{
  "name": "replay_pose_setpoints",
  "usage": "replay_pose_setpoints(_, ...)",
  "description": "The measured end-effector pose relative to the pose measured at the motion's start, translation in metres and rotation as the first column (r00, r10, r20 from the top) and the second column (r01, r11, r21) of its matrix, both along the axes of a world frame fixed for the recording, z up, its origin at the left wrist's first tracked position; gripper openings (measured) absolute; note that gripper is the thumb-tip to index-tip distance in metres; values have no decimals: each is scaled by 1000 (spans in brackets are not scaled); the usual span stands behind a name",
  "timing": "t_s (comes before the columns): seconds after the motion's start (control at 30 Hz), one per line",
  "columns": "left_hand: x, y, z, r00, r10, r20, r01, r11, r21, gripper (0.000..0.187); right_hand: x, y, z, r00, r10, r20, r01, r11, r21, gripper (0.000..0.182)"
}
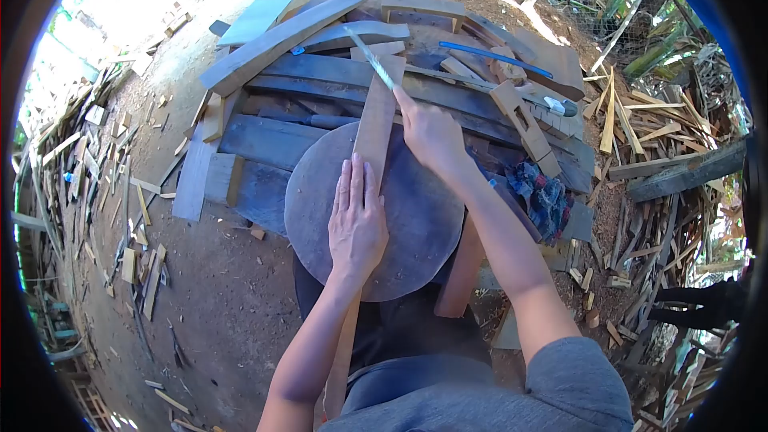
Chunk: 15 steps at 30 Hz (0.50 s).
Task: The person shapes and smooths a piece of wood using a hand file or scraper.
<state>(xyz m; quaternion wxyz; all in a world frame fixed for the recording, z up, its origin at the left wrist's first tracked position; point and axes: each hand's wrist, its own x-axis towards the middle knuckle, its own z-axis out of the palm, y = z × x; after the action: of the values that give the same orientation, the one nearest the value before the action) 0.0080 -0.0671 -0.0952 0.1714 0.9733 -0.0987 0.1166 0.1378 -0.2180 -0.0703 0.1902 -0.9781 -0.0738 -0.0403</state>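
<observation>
Head view. Narrow plank [374,124] lies lengthwise across round wooden bench [416,232], far end reaching onto board pile [320,88] beyond.

L hand [357,220]: flat on near end of plank, palm down, fingers [352,180] straight and close together, pointing away. Judged: pressing plank down so it won't shift or chatter.

R hand [430,132]: fingers wrapped shut round handle of a thin blade, prob. a saw [372,60]. Blade slants up-left from the hand, lying at plank's far end, right edge. Exact contact pt too small to tell.

Plank sits near bench centre, so the near part is backed from below.

Around: blue-handled tool [496,58] and wood hand plane [524,120] on pile, right of R hand. Chequered cloth [544,196] just beside bench, right. Offcuts [640,124] heaped right, scraps on dirt left.

In the way: plane and stacked boards crowd R hand's side; little elbow room there.
</observation>
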Motion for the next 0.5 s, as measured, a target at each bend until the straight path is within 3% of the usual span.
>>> replay_pose_setpoints(0.13,1,-1,1,1000,10,1,-10,999,30,53,-7,-3,11,996,5,-92,-6,1000,-4,43)
replay_pose_setpoints(0.37,0,-1,-1,999,4,49,-4,1000,4,57,98,3,-19,995,-101,-21,102,990,92,40)
replay_pose_setpoints(0.43,1,0,-3,999,-5,44,5,1000,1,57,98,-21,-45,986,9,168,-68,935,349,41)
replay_pose_setpoints(0.5,1,1,-4,997,-1,73,1,1000,-3,57,63,-38,-62,992,-9,128,-72,787,613,42)
